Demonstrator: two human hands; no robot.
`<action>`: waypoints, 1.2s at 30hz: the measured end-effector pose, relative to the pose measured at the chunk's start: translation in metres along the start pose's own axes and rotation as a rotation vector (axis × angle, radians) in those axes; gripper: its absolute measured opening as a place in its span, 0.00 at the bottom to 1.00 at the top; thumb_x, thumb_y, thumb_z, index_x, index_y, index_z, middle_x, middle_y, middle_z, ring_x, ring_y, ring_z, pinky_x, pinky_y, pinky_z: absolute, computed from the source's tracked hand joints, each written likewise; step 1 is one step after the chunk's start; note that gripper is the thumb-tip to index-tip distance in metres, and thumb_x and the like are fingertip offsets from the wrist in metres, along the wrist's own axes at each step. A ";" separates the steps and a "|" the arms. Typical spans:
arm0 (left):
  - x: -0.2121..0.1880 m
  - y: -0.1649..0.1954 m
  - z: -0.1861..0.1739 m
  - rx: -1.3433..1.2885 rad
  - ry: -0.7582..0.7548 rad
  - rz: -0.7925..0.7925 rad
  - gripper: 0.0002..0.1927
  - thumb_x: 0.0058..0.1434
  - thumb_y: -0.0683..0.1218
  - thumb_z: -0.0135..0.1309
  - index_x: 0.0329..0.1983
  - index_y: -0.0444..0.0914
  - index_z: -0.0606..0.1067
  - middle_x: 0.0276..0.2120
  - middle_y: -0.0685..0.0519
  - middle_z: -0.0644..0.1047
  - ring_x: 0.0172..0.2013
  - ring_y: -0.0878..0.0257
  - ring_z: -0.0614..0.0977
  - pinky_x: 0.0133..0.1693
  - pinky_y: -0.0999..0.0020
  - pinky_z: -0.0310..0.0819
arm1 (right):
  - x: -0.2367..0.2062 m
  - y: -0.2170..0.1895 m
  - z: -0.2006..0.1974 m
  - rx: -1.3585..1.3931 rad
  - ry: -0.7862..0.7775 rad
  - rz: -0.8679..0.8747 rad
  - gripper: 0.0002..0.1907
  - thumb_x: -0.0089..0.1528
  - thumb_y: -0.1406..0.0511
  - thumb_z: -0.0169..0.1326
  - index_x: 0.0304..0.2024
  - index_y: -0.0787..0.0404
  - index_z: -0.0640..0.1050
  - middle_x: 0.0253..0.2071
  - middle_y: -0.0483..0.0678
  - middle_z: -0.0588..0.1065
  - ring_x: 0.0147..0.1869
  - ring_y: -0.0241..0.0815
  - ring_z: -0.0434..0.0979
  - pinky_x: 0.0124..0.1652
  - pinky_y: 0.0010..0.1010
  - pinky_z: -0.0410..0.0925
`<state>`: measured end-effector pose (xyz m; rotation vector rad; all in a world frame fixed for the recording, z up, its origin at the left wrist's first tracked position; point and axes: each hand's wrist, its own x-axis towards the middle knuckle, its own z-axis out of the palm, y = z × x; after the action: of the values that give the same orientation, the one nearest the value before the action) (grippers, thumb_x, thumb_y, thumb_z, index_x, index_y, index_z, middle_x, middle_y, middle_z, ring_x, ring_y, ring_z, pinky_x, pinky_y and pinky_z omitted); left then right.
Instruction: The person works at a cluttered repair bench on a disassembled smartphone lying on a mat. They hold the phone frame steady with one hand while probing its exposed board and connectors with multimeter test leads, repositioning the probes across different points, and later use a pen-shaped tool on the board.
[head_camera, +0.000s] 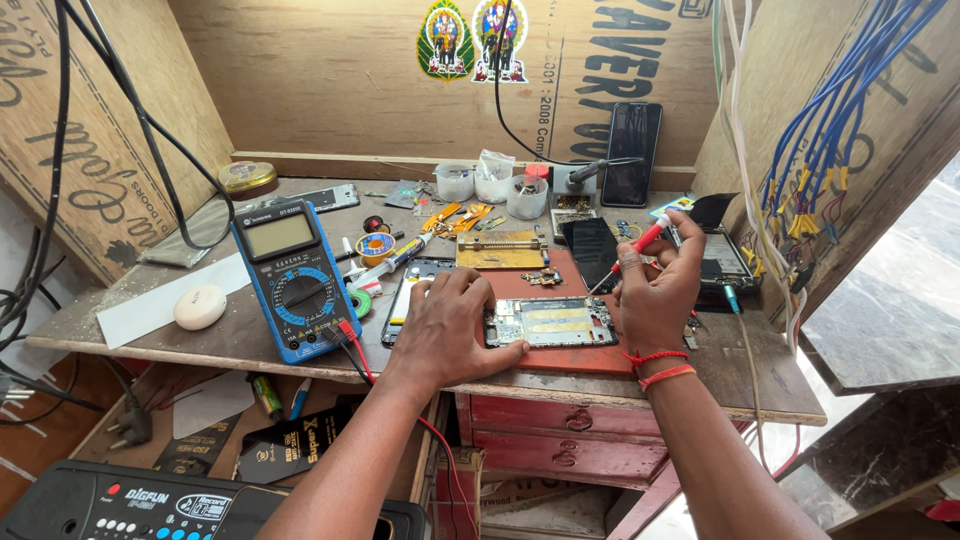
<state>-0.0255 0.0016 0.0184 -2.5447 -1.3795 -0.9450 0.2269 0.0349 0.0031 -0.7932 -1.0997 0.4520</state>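
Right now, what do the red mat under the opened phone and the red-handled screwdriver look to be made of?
The red mat looks like matte rubber or silicone: flat, dull, no glare. The red-handled screwdriver in the right hand seems to have a glossy plastic grip with a white cap; its thin dark shaft is likely metal. The opened phone under the left hand shows bare metallic shielding.

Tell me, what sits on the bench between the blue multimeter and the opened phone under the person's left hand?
In the head view, a second phone lies face up between the multimeter and the opened phone, partly under the left hand. A green tape roll sits beside it.
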 end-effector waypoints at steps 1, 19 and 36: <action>-0.001 -0.001 0.000 0.003 0.003 0.004 0.31 0.45 0.68 0.65 0.37 0.41 0.74 0.44 0.48 0.74 0.49 0.52 0.76 0.52 0.53 0.62 | 0.000 0.000 0.000 0.003 0.001 0.008 0.29 0.66 0.75 0.56 0.66 0.59 0.61 0.41 0.49 0.75 0.27 0.28 0.70 0.22 0.20 0.63; 0.002 0.003 -0.001 0.046 -0.014 -0.074 0.37 0.41 0.71 0.65 0.39 0.38 0.76 0.43 0.48 0.73 0.48 0.52 0.74 0.53 0.51 0.59 | 0.000 -0.004 0.000 -0.025 -0.007 0.019 0.29 0.66 0.75 0.55 0.66 0.60 0.61 0.39 0.48 0.75 0.29 0.28 0.73 0.21 0.21 0.64; 0.000 -0.009 0.010 -0.072 0.063 -0.017 0.23 0.55 0.58 0.59 0.45 0.38 0.75 0.41 0.50 0.76 0.49 0.54 0.76 0.54 0.53 0.60 | 0.000 -0.001 0.000 0.007 0.014 0.015 0.29 0.66 0.75 0.56 0.66 0.59 0.61 0.39 0.48 0.75 0.27 0.28 0.71 0.22 0.21 0.63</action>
<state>-0.0276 0.0106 0.0089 -2.5338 -1.3766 -1.0876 0.2269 0.0344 0.0043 -0.7976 -1.0793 0.4620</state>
